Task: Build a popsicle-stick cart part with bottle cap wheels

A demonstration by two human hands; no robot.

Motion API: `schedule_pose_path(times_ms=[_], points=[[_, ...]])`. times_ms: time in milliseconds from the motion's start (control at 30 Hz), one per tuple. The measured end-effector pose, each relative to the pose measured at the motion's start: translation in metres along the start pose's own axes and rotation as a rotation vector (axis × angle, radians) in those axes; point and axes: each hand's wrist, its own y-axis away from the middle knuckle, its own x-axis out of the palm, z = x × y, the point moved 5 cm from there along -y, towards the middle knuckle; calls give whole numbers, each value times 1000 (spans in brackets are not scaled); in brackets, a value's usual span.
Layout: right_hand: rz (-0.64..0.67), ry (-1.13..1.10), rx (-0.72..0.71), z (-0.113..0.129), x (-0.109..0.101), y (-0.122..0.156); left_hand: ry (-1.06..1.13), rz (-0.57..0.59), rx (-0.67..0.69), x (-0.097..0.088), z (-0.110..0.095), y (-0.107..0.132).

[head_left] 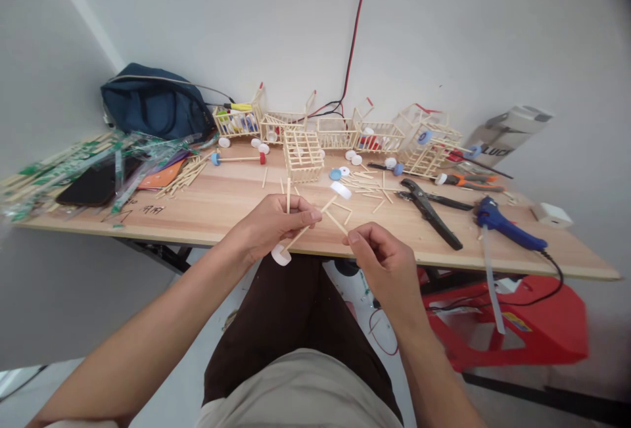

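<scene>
While your left hand (269, 225) pinches a white-wheeled wooden axle (298, 237) near the front edge of the worktop (231, 199), your right hand (387, 258) pinches a thin wooden stick (337, 223) meeting it at an angle. If either pinch slips, the stick could skew; squeezing too hard could snap it. The lower white wheel (280, 256) could catch the edge and loosen.

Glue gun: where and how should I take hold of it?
Probably by its blue grip, from above on the right: it lies bare, slanting right to the cord, while the pale stick hangs down at the left.
</scene>
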Motion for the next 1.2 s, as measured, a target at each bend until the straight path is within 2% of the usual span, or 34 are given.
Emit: schedule_pose_path(times_ms=[1200], points=[[21,-64,-3,-6,1,-1,-19,-10,-58,1,2,-3]])
